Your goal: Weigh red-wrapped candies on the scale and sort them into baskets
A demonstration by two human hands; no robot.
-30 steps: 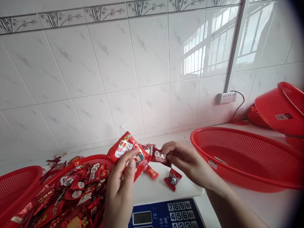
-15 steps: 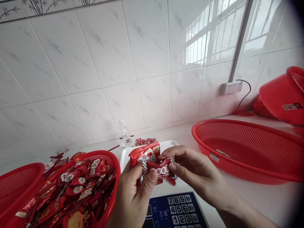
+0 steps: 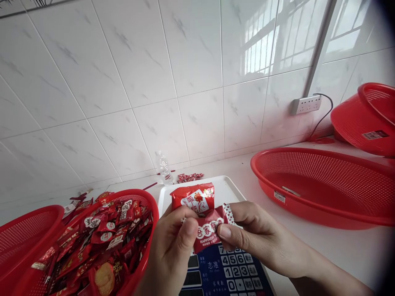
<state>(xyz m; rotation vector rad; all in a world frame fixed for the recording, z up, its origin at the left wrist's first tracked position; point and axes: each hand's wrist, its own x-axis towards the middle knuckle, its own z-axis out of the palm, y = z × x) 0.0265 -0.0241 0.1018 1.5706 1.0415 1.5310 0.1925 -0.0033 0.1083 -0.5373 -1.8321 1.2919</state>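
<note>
My left hand (image 3: 173, 244) is closed on small wrapped packets. A bright red packet (image 3: 197, 198) with a white printed panel rises above its fingers. In front of that is a dark red packet (image 3: 207, 232) with white lettering and dotted, crimped ends. The left thumb presses this packet's left side. My right hand (image 3: 262, 236) pinches its right part between thumb and fingers. Both hands are above a scale with a blue keypad (image 3: 212, 265) and a white pan (image 3: 228, 190). What lies under the left fingers is hidden.
At the left, a red basket (image 3: 152, 209) is heaped with wrapped snacks, beside another red basket (image 3: 40, 220). A large oval red basket (image 3: 308, 213) and tilted red baskets (image 3: 354, 119) stand at the right. A plastic bottle (image 3: 165, 168) and small red packets (image 3: 190, 177) are near the wall.
The dark red packet has turned and spread flatter, so more of its printed front shows. The right fingers have shifted on its right end. The whole view has moved slightly.
</note>
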